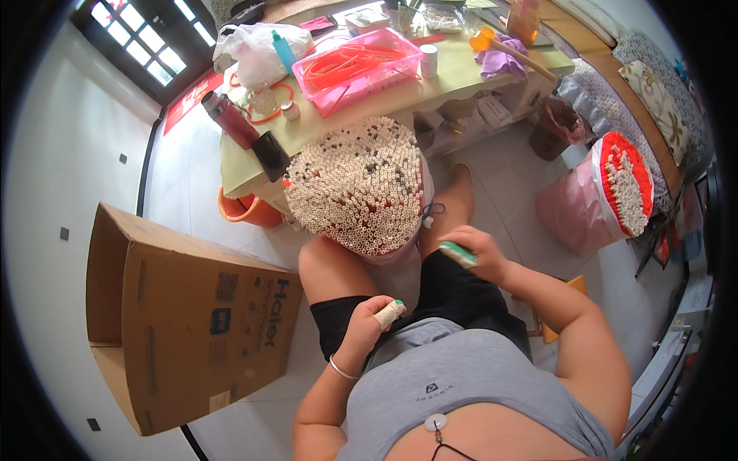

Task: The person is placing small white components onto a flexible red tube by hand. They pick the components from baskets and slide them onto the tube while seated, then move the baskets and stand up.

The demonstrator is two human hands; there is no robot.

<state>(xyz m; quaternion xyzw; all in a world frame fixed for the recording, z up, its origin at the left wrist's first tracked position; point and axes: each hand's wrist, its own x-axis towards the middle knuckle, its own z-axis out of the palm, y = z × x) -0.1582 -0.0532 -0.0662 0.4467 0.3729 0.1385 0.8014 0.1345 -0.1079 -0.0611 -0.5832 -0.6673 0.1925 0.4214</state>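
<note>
Between my knees stands a big round bundle of tightly packed pale rods or tubes [357,184], its uneven top facing up with dark and reddish gaps. My left hand [360,326] is over my lap, its fingers curled around a short pale piece with a green tip [390,313]; whether this is a held piece or a wrapped finger is hard to tell. My right hand [484,255] hovers above my right thigh, closed on a green-and-white strip-like piece [459,253]. Neither hand touches the bundle.
A pale table [323,123] beyond the bundle carries a pink basket [361,69] of red cords, a dark red flask [231,119] and a mallet [530,61]. An open cardboard box [207,323] stands left. A second bundle, red-topped [626,184], and a brown bin [555,129] are right.
</note>
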